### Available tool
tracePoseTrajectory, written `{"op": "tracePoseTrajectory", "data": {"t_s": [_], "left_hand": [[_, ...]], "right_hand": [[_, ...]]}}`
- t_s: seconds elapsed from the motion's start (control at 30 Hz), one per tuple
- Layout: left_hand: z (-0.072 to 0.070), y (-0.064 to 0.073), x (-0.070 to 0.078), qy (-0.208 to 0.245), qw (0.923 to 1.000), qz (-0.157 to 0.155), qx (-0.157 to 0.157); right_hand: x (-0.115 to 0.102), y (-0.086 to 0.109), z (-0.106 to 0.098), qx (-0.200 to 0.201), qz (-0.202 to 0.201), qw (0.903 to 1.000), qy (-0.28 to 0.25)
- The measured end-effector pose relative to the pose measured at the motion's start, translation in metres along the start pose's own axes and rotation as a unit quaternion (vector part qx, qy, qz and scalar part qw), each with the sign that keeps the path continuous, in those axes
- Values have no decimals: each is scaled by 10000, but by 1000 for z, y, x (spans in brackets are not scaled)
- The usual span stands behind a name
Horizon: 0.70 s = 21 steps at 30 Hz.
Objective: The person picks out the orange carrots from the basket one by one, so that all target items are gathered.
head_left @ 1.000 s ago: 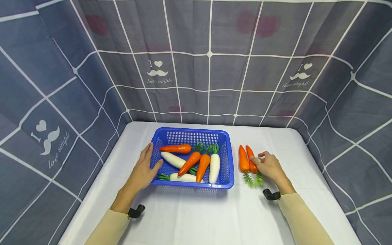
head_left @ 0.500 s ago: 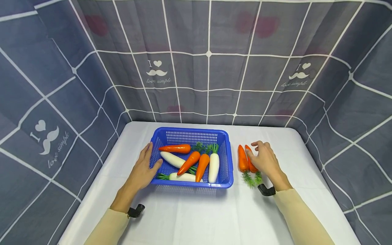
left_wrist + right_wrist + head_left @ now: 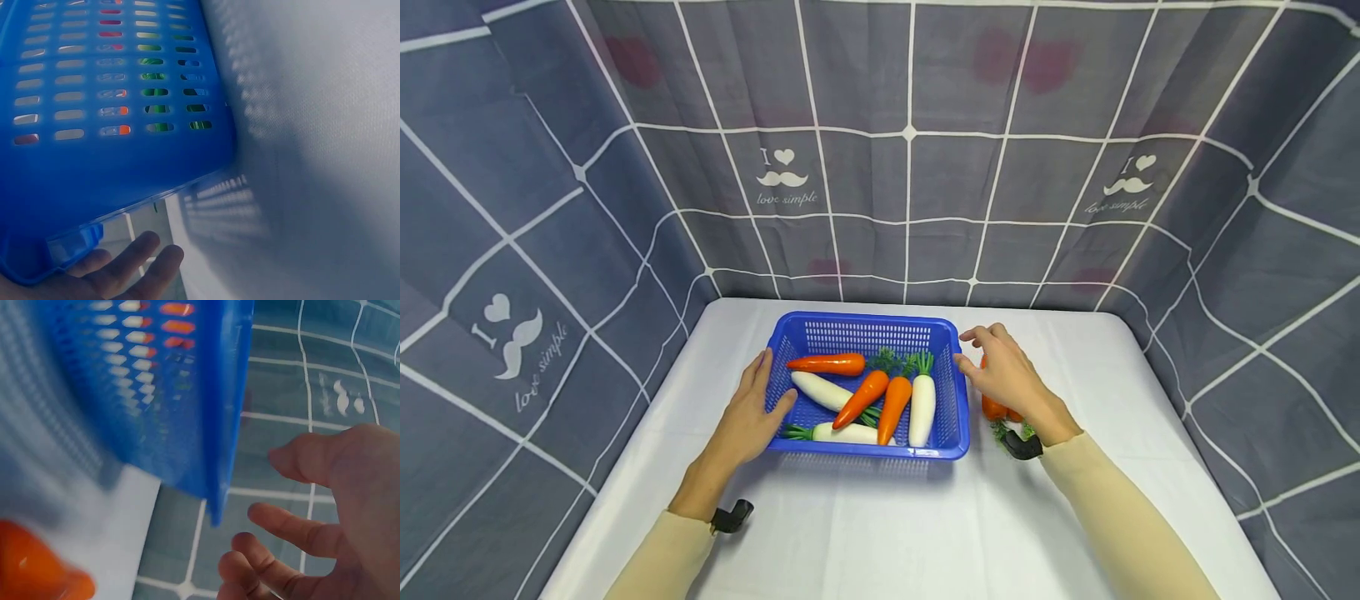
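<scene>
A blue plastic basket point(image 3: 880, 318) stands on the white-covered table, holding orange carrots point(image 3: 827, 364) and white radishes point(image 3: 922, 412) with green tops. At its left rim rests my left hand point(image 3: 741, 425), thumb over the edge. The left wrist view shows the fingertips point(image 3: 167, 253) extended past the basket's corner. My right hand point(image 3: 1011, 375) hovers beside the right rim, thumb and fingers spread with nothing between them. In the right wrist view, these fingers point(image 3: 290, 528) are apart from the rim. Beneath that hand lie the loose carrots point(image 3: 994, 407), partly hidden by it.
A dark grey checked cloth point(image 3: 865, 183) hangs behind the table and along both sides. The white tablecloth point(image 3: 865, 533) extends in front of the basket. Each wrist carries a small black camera.
My right hand has left the two loose carrots and moved left and away from me to the basket's right rim. The left hand has stayed at the left rim.
</scene>
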State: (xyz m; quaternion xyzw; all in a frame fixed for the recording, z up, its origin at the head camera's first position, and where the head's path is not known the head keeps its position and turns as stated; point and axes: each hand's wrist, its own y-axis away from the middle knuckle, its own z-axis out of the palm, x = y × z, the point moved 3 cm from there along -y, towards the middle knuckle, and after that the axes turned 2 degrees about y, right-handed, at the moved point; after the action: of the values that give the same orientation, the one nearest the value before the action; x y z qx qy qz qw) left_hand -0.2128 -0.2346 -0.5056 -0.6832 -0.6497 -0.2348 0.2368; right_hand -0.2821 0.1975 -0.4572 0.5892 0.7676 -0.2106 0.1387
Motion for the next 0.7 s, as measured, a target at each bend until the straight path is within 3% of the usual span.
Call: {"op": "tracePoseTrajectory", "data": {"t_s": [0.37, 0.7], "left_hand": [[-1, -1, 2, 6, 10000, 2, -28], [-1, 1, 2, 17, 10000, 13, -25]], "right_hand": [[-53, -27, 8, -683, -1032, 9922, 168], [-87, -50, 37, -1921, -1673, 9669, 157]]}}
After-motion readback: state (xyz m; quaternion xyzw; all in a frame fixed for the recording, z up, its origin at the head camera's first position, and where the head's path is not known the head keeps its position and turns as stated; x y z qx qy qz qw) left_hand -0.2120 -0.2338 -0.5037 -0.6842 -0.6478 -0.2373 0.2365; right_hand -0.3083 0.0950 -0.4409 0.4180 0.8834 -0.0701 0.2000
